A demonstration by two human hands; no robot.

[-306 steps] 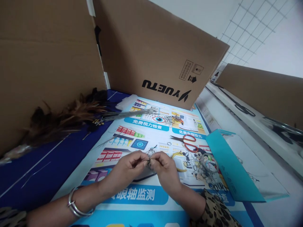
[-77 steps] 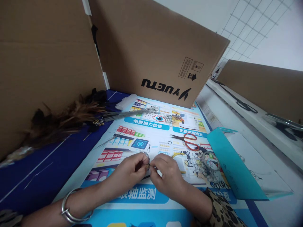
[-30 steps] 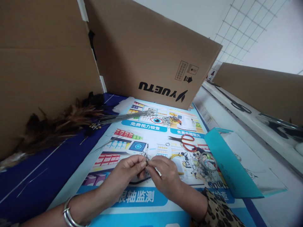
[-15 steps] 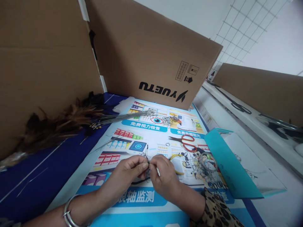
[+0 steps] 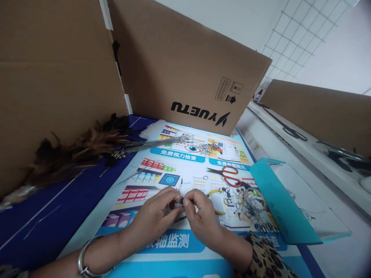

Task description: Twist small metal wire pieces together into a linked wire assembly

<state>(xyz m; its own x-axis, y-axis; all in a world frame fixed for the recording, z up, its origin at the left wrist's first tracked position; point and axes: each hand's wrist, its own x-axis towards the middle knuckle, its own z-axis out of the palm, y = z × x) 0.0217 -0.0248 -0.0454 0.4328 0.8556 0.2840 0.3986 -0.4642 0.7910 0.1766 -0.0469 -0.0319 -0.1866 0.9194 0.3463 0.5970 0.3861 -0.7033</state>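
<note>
My left hand (image 5: pixel 158 214) and my right hand (image 5: pixel 201 214) meet fingertip to fingertip over a printed poster (image 5: pixel 179 166). Both pinch one small metal wire piece (image 5: pixel 180 200) between thumb and forefinger; a thin dark wire end sticks up from it. A silver bangle (image 5: pixel 87 258) circles my left wrist and a leopard-print sleeve (image 5: pixel 266 258) covers my right forearm.
Red-handled scissors (image 5: pixel 230 175), yellow-handled pliers (image 5: pixel 217 193), a clear tape roll (image 5: pixel 255 197) and several small metal rings lie right of my hands. A teal folder (image 5: pixel 278 200) is further right. Brown feathers (image 5: pixel 75 150) with wire stems lie left. Cardboard boxes (image 5: pixel 188 69) wall the back.
Both hands have stayed pinched on the small wire piece with only slight finger shifts. The view has tilted a little.
</note>
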